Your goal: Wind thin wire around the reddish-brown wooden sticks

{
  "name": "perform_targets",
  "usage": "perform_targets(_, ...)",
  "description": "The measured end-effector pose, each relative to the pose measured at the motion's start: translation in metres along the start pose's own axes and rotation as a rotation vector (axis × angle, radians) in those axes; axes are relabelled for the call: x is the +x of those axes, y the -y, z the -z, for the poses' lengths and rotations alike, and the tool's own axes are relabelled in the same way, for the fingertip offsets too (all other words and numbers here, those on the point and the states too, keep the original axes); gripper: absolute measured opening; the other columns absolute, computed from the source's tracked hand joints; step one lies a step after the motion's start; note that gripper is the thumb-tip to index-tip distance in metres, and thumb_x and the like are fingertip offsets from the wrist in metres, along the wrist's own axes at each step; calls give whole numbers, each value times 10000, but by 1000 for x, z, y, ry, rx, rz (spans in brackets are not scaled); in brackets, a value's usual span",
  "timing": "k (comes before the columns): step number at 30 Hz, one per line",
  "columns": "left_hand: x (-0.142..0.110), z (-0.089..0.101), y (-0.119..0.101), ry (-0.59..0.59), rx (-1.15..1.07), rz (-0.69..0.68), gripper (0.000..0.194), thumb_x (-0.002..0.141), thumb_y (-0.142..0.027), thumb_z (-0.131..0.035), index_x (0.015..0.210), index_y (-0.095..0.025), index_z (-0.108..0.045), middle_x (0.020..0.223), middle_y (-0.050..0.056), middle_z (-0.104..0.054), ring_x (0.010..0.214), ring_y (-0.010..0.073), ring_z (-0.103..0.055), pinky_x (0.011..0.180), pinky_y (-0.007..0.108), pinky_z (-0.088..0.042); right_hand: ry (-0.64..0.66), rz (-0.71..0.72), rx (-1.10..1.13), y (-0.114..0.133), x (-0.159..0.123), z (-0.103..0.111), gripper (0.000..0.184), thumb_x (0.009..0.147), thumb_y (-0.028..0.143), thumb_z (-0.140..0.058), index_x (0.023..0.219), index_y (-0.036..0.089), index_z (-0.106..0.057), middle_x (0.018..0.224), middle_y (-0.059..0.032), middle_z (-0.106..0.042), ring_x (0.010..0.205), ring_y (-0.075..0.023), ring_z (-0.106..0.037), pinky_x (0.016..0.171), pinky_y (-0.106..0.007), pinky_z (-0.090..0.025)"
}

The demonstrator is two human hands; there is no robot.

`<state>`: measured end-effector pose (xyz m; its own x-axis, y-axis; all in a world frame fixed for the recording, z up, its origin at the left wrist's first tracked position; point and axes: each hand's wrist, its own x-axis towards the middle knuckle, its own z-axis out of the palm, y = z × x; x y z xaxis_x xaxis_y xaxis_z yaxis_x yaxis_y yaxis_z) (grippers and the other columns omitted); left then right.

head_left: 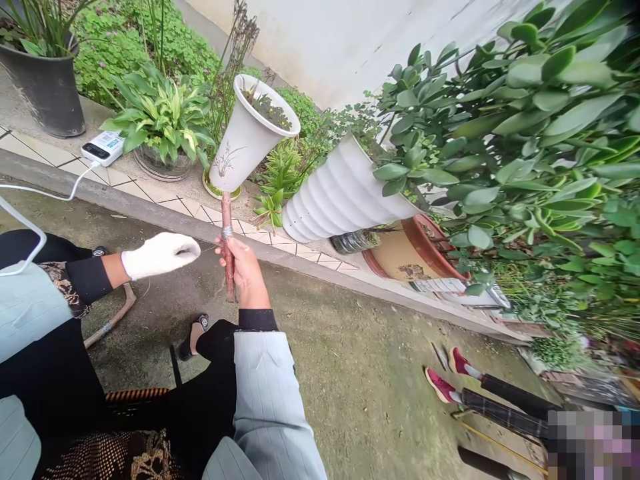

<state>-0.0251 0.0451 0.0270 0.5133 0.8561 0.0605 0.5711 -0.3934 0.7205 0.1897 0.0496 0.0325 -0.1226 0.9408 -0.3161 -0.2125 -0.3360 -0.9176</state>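
Note:
My right hand (245, 270) is closed round a reddish-brown wooden stick (229, 267), held roughly upright. Turns of thin grey wire (227, 233) wrap the stick just above my thumb. To its left, my left hand (163, 256) wears a white knitted glove, with fingers curled and pinched together. A faint strand of wire seems to run from the glove towards the stick, and a loose thin end curves below the wrist. The glove is apart from the stick. Under my left forearm, a curved wooden piece (117, 313) with a wrapped section lies near the ground.
Along the tiled ledge (200, 215) stand a black pot (47, 93), a white flared pot (235, 147), a ribbed white planter (340, 193) and a brown pot (400, 250). A white device (103, 147) with a cable sits there too. A seated person's red shoes (440, 385) show at right.

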Motion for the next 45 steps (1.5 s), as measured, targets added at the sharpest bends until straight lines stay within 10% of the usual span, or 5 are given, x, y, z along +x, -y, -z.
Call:
perform_targets(9, -3, 2, -1, 59, 49, -142, 335, 853, -282, -444, 1075, -202, -682, 1068, 22, -704, 982, 188, -626, 924, 247, -423, 27, -190, -155, -13, 9, 5, 347, 624, 424, -759, 796, 133, -680, 826, -67, -693, 585, -94, -578, 391, -175, -381)
perform_targets(17, 0, 9, 1, 108, -86, 44, 328, 848, -301, -473, 1111, -191, -635, 818, -12, -703, 740, 151, -627, 707, 219, -460, 36, -199, -103, -12, 8, 9, 336, 631, 401, -766, 793, 121, -673, 717, -47, -665, 566, -93, -562, 393, -178, -399)
perform_targets(25, 0, 16, 8, 135, 8, -449, 359, 891, -176, -434, 1151, -280, -659, 1177, 36, -574, 1010, 171, -551, 893, 240, -404, 24, -214, -84, -14, 10, 7, 314, 661, 393, -763, 798, 126, -670, 708, -47, -674, 547, -94, -576, 381, -175, -389)
perform_targets(39, 4, 6, 14, 177, 50, -514, 167, 871, -283, -560, 958, -253, -700, 818, 54, -619, 720, 164, -526, 698, 250, -386, 62, -254, -39, -13, 8, 3, 314, 655, 374, -769, 801, 113, -674, 663, -24, -648, 531, -90, -567, 378, -177, -382)
perform_targets(45, 2, 4, 17, 93, 450, -680, 300, 970, -294, -404, 1012, -173, -675, 882, 87, -640, 753, 163, -520, 726, 284, -390, 62, -256, -29, -13, 8, 3, 324, 659, 376, -773, 817, 113, -670, 662, -22, -647, 542, -89, -566, 384, -176, -385)
